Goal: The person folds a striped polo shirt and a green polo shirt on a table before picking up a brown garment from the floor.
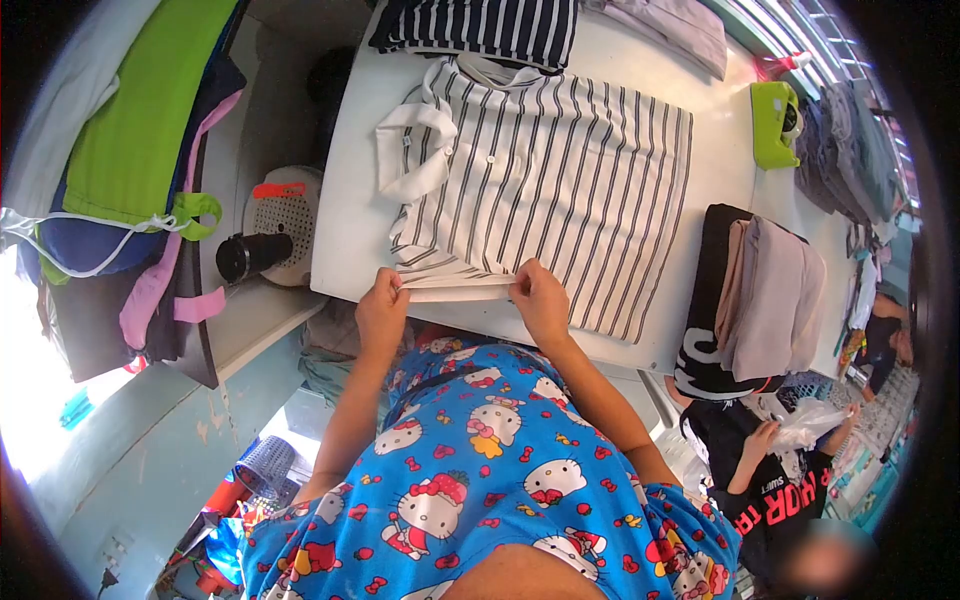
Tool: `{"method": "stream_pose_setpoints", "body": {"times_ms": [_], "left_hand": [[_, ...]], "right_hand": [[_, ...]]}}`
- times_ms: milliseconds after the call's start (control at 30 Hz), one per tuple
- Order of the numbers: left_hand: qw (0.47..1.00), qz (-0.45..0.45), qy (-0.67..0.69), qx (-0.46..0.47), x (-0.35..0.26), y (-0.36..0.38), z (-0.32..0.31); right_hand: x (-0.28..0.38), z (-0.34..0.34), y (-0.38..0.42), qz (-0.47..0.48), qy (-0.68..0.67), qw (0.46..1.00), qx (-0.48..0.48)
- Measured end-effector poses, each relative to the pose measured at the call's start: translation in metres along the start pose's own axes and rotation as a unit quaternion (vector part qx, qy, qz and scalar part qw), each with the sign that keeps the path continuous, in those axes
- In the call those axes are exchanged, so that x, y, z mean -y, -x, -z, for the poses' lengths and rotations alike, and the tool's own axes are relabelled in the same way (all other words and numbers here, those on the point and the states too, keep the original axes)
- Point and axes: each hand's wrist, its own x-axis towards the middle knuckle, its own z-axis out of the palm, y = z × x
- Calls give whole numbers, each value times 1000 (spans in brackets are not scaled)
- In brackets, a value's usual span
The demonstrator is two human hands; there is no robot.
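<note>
A white shirt with dark stripes (pixel 560 180) lies spread on the white table, its collar (pixel 415 150) toward the left. At the table's near edge, my left hand (pixel 382 308) pinches one end of a white folded edge of the shirt, likely part of a sleeve. My right hand (pixel 540 300) pinches the same edge further right, thumb and fingers pressed together. Between the two hands the cloth is drawn fairly straight. Small white buttons show along the shirt's front.
A striped dark garment (pixel 480 32) and a light folded one (pixel 670 30) lie at the back. Folded clothes (pixel 765 300) sit at the right, near a green tape dispenser (pixel 773 125). Clothes hang at left. Another person (pixel 750 470) handles clear plastic at lower right.
</note>
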Motion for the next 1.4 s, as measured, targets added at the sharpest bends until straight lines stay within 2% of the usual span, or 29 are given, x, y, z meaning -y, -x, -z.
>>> {"method": "stream_pose_setpoints", "body": {"times_ms": [33,133,233,333,367,433,467,533,600,667,700,733,800,867,967,1067,1200,1233,1267,1300,1333,1400], "left_hand": [[998,3,-59,-33,-9,3,2],[996,52,-38,-62,-23,7,5],[995,-88,8,-48,-12,12,11],[978,-201,-62,1,13,29,9],[973,-208,-100,2,18,36,9],[960,-219,-176,6,26,46,11],[971,-192,-143,-2,33,45,12],[987,-139,-75,-17,43,42,13],[983,-178,-31,-27,33,24,8],[971,-239,2,-16,10,2,-6],[955,-285,-83,-12,-2,-5,-14],[930,-328,-168,-13,-10,-15,-17],[942,-265,-204,14,24,-15,-36],[940,-259,-221,32,44,4,-32],[951,-221,-198,91,41,32,-13],[956,-255,-148,9,33,24,-8],[902,-404,-144,49,22,-25,-19],[935,-329,-109,73,34,-34,-22],[948,-278,-155,-8,49,-37,-26],[950,-241,-190,-61,52,-33,-17],[946,-204,-225,-114,54,-28,-7],[968,-126,-168,-141,70,-16,2]], "right_hand": [[4,3,1,30,56,998,-12],[10,7,-1,173,132,972,-91],[13,15,6,206,84,975,-22],[11,18,19,348,-11,928,131],[0,20,24,343,15,918,197],[-25,28,22,312,23,938,147],[-40,33,20,295,27,948,120],[-73,40,8,222,83,970,-53],[-81,59,-1,100,173,970,-137],[-91,62,-6,90,244,948,-184],[-96,65,-13,89,279,932,-213],[-108,63,-16,66,288,934,-201],[-135,59,-3,24,299,937,-178],[-135,59,18,-7,322,936,-140],[-137,53,45,-8,325,938,-119],[-131,54,40,1,325,934,-152],[-113,69,-1,21,302,933,-197],[-119,71,-13,20,305,930,-204],[-129,71,-19,18,308,928,-208],[-136,70,-25,-34,321,924,-206],[-142,69,-22,-36,326,923,-200],[-145,70,-23,-37,333,921,-197]]}}
